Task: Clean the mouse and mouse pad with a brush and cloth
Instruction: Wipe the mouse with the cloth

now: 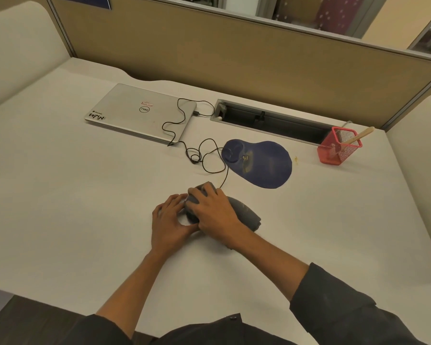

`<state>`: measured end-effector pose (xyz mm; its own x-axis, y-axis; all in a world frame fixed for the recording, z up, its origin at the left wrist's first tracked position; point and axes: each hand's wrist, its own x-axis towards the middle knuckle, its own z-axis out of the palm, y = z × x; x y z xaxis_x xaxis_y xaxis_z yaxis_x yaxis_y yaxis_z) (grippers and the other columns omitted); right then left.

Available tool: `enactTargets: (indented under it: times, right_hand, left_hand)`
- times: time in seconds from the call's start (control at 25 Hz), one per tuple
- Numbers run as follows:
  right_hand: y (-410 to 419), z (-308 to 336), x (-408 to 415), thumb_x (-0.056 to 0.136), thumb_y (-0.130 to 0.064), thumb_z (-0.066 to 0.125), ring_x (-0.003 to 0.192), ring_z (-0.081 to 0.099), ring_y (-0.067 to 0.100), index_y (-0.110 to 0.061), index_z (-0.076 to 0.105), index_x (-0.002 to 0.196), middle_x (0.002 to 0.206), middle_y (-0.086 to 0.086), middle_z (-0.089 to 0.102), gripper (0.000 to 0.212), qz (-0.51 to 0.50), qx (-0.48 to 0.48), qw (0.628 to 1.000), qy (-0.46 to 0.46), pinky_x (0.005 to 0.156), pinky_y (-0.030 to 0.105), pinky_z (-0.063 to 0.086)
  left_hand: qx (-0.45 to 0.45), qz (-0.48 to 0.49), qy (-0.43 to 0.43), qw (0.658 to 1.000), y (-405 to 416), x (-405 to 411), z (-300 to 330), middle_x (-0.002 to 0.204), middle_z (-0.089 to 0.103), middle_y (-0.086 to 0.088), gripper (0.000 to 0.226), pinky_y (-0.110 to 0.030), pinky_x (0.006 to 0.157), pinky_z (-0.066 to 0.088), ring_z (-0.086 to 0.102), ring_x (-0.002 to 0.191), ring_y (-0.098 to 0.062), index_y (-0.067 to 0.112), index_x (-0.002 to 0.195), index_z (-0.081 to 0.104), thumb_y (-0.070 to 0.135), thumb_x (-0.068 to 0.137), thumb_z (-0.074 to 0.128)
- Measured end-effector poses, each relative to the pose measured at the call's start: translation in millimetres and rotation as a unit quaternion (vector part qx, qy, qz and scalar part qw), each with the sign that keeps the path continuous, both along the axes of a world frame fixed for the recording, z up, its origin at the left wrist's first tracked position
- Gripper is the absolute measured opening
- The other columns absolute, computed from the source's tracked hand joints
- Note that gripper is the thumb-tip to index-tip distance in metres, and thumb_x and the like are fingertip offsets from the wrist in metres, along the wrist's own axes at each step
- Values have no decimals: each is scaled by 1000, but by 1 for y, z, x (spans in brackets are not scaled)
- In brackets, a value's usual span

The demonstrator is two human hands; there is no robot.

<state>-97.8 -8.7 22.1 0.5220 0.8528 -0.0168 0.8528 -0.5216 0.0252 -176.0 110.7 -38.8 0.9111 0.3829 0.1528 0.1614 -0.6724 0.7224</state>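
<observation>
A dark grey cloth (245, 213) lies on the white desk (72, 195), wrapped over the wired mouse (207, 186), of which only the front tip shows. My right hand (215, 211) presses the cloth onto the mouse from above. My left hand (168, 220) grips the mouse and cloth from the left side. The blue mouse pad (264, 165) with a wrist rest lies beyond, to the right, with yellowish crumbs on it. A wooden-handled brush (358, 136) stands in a red mesh holder (339, 148) at the far right.
A closed silver laptop (139, 112) lies at the back left, with the mouse's black cable (204, 158) looping from it to the mouse. A cable slot (271, 120) runs along the back of the desk in front of a tan partition (234, 53).
</observation>
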Motion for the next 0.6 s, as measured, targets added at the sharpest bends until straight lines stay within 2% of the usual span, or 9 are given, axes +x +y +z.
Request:
enactTargets:
  times: [0.12, 0.2, 0.28, 0.36, 0.48, 0.6]
  right_hand:
    - [-7, 0, -12, 86, -25, 58, 122, 33, 31, -16, 55, 120, 142, 6, 37, 36, 43, -2, 999, -11, 90, 44, 38]
    - [-17, -4, -22, 84, -24, 62, 119, 39, 31, -18, 58, 118, 140, 6, 41, 35, 76, -8, 996, -36, 89, 43, 41]
    - [-31, -11, -31, 78, -26, 67, 114, 49, 28, -22, 60, 117, 136, 4, 49, 39, 68, 5, 996, -65, 86, 40, 47]
    - [-44, -17, -35, 70, -27, 72, 106, 56, 26, -24, 61, 118, 131, 3, 55, 49, 39, 37, 995, -80, 79, 36, 50]
    - [-61, -27, -35, 62, -20, 73, 101, 59, 27, -24, 60, 122, 128, 5, 58, 62, -12, 59, 995, -83, 72, 33, 50]
    - [-68, -36, -34, 61, -12, 69, 99, 59, 29, -23, 56, 128, 129, 8, 57, 69, -63, 61, 993, -75, 67, 33, 50]
  left_hand:
    - [-10, -1, -30, 999, -2, -3, 3, 127, 52, 20, 67, -33, 109, 23, 38, 129, -3, 26, 121, 60, 51, 58, 60]
    - [16, -16, -32, 999, -2, -5, 4, 125, 60, 10, 55, -40, 108, 27, 45, 128, -12, 21, 116, 62, 35, 63, 58]
    - [42, -28, -31, 998, -5, -5, 3, 120, 63, 4, 47, -41, 106, 30, 49, 125, -17, 16, 111, 65, 24, 65, 59]
    - [49, -34, -33, 998, -6, -6, 3, 118, 64, 3, 46, -38, 104, 30, 51, 123, -16, 13, 108, 67, 30, 65, 64]
    - [48, -35, -46, 997, -7, -5, 4, 116, 63, 6, 59, -34, 101, 29, 51, 117, -12, 15, 105, 69, 56, 63, 64]
    - [60, -40, -50, 996, -4, -3, 3, 112, 63, 8, 59, -31, 97, 32, 52, 111, -7, 18, 100, 69, 65, 64, 63]
